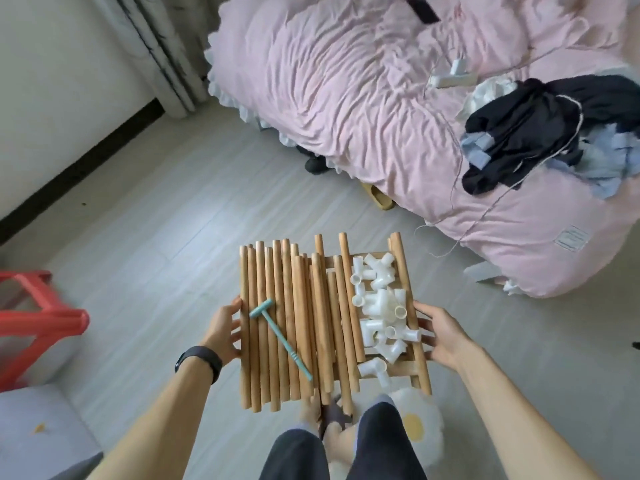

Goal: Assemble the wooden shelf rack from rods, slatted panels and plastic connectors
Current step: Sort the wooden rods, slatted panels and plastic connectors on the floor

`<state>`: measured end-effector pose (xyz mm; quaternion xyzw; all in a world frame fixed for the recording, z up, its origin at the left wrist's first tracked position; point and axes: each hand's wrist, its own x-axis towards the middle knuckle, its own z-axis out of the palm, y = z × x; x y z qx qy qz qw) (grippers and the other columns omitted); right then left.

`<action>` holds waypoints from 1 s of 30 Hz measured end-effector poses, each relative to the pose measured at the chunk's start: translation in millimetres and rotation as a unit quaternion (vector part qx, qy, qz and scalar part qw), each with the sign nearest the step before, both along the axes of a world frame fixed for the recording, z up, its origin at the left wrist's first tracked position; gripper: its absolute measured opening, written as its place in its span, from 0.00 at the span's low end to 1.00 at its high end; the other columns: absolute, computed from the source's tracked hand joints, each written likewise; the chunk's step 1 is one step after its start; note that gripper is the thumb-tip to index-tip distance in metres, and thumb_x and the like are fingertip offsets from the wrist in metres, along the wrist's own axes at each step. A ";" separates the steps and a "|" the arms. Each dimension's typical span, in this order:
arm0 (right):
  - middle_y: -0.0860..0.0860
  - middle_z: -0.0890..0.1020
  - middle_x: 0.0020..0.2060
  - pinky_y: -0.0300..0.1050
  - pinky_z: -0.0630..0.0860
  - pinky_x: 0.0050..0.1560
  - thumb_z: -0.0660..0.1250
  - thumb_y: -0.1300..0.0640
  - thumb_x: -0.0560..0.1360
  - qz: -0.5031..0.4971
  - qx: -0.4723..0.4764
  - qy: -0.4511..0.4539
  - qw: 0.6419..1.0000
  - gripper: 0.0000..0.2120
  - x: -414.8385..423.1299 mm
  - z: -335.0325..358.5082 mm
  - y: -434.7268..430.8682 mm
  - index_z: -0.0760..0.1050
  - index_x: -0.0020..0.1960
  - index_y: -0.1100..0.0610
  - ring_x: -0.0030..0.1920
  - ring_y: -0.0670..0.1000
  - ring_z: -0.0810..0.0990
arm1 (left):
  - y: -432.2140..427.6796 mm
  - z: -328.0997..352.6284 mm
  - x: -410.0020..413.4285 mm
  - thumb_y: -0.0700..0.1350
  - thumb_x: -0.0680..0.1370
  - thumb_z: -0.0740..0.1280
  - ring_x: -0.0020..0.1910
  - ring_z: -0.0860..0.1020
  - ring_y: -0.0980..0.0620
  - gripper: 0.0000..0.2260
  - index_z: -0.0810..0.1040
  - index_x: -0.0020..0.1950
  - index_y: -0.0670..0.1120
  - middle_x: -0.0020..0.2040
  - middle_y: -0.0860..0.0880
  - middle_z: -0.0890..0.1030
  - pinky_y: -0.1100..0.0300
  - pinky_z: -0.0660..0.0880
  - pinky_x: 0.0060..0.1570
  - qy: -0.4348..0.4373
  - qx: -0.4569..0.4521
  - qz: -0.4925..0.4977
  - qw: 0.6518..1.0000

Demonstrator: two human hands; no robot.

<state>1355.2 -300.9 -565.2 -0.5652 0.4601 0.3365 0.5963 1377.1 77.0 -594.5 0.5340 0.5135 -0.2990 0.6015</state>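
Room: a bedroom with a pale grey plank floor (173,220); a bed (381,98) under a rumpled pink cover fills the upper right, dark and blue clothes (540,133) heaped on it.
Landmark: the slatted panel (420,358), held level above the floor, in front of the bed's near corner.
Panel look: light wood; mostly covered, only its right rail and a few cross slats show.
Rods: a bundle of light wooden rods (294,323) lies lengthwise across the panel's left and middle, ends uneven at both edges.
Connectors: a loose pile of white plastic connectors (381,306), elbow and tee shapes, sits on the panel's right part, against the rods.
Mallet: a small teal mallet (280,337) lies slanted on the rods near the panel's left edge.
Left hand: left hand (225,332) grips the panel's left edge, thumb on top, fingers curled beneath; a black band on the wrist.
Right hand: right hand (441,336) clasps the right rail, thumb above, fingers under.
Arms: both forearms reach forward, bare.
Beyond the panel's left: a red plastic stool (38,317).
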 end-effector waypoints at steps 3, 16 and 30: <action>0.55 0.83 0.54 0.62 0.77 0.58 0.64 0.43 0.79 0.046 0.001 0.005 0.999 0.18 53.4 -20.5 3.0 0.83 0.54 0.55 0.57 0.61 0.78 | 3.1 -20.6 14.5 0.55 0.84 0.57 0.73 0.66 0.38 0.23 0.63 0.77 0.49 0.75 0.41 0.66 0.34 0.63 0.68 0.006 -0.005 0.046 0.999; 0.52 0.85 0.47 0.54 0.75 0.48 0.63 0.48 0.80 0.237 0.021 0.006 0.971 0.14 215.9 -265.7 24.6 0.84 0.52 0.53 0.52 0.57 0.80 | -38.8 -254.3 1.2 0.56 0.84 0.56 0.63 0.74 0.42 0.19 0.72 0.73 0.53 0.64 0.44 0.76 0.34 0.70 0.61 0.029 0.005 0.300 0.953; 0.52 0.85 0.43 0.51 0.74 0.42 0.63 0.49 0.80 0.282 0.009 0.027 0.959 0.14 207.1 -607.6 70.4 0.83 0.48 0.57 0.47 0.55 0.80 | -14.3 -602.3 -17.4 0.55 0.84 0.55 0.54 0.76 0.45 0.12 0.74 0.64 0.55 0.56 0.46 0.77 0.36 0.72 0.55 0.031 0.036 0.305 0.951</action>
